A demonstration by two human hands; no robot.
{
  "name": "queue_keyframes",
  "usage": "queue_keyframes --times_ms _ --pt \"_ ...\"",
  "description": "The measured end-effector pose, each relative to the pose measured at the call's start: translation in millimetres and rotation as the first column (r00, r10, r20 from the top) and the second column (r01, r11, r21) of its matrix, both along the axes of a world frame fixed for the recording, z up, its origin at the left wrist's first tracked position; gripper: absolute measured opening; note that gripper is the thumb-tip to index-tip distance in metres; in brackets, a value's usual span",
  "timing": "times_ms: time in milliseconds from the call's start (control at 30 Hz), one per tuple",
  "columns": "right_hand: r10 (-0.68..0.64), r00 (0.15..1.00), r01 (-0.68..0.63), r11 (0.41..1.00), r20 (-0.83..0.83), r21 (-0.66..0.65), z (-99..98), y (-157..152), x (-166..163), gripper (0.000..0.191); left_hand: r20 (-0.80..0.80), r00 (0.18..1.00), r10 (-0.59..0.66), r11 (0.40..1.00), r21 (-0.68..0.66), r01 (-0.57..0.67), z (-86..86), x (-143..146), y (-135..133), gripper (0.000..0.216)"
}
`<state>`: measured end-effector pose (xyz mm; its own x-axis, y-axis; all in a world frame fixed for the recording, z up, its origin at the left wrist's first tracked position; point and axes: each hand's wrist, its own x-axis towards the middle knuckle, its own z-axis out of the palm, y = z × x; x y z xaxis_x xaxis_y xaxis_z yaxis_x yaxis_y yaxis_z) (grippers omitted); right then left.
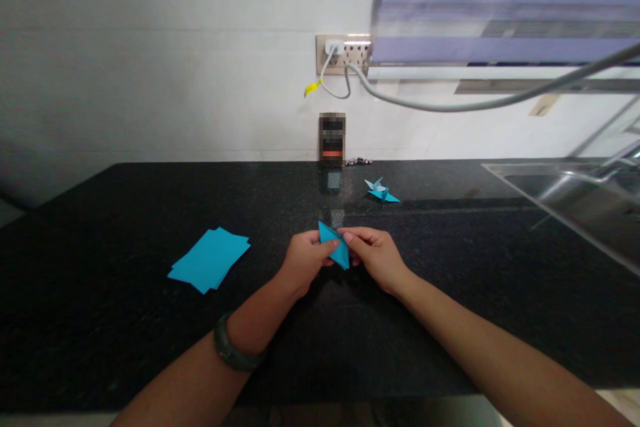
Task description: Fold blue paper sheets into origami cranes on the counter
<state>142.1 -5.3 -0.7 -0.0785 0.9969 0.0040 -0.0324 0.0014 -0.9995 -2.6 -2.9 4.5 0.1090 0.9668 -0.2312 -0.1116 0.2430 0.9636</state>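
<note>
Mid-fold, by the look of it: a small, pointed, bright-blue folded paper piece (342, 258) is held up over the near middle of the black speckled stone counter (150, 213). Left hand (306, 257) grips it, thumb flat across the front, fingers behind. Right hand (379, 255) pinches its right edge between thumb and fingers. Exact crease too small to tell. Next move probably calls for a steady left grip while the right fingertips line up the edge and press it sharp. Loose stack of flat blue paper sheets (210, 260) lies left; two blue bird-shaped paper figures (385, 197) sit beyond, to the right.
</note>
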Motion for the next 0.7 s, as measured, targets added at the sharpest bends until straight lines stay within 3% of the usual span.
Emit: queue_keyframes --times_ms 100,200,333,467,567,700 --pt "-0.067 0.973 0.011 0.970 -0.222 -0.244 -2.1 6 2 0.022 0.092 0.992 0.085 0.989 -0.131 -0.072 -1.9 -3 7 0.014" --pt "-0.041 0.975 -0.029 0.951 -0.220 -0.307 -1.5 7 4 0.023 0.067 0.994 0.082 0.989 -0.128 -0.073 -3.0 -3 8 0.016" --pt "0.076 0.991 -0.061 0.990 0.114 -0.126 -3.8 1 -1 0.029 -0.073 0.995 0.071 0.997 0.001 -0.071 -3.3 1 2 0.014" --pt "-0.074 0.905 0.006 0.987 0.418 0.160 -8.6 -3 -5 0.023 -0.138 0.989 0.061 0.990 0.132 -0.043 -6.5 5 -4 0.010" --pt "-0.155 0.851 0.024 0.966 0.502 0.256 -9.0 -3 -6 0.026 -0.167 0.985 0.053 0.976 0.216 -0.016 -11.5 5 -5 0.010" --pt "-0.131 0.844 -0.004 0.968 0.520 0.250 -8.5 -5 -8 0.014 -0.163 0.975 0.153 0.960 0.259 -0.107 -12.8 2 -4 0.010"
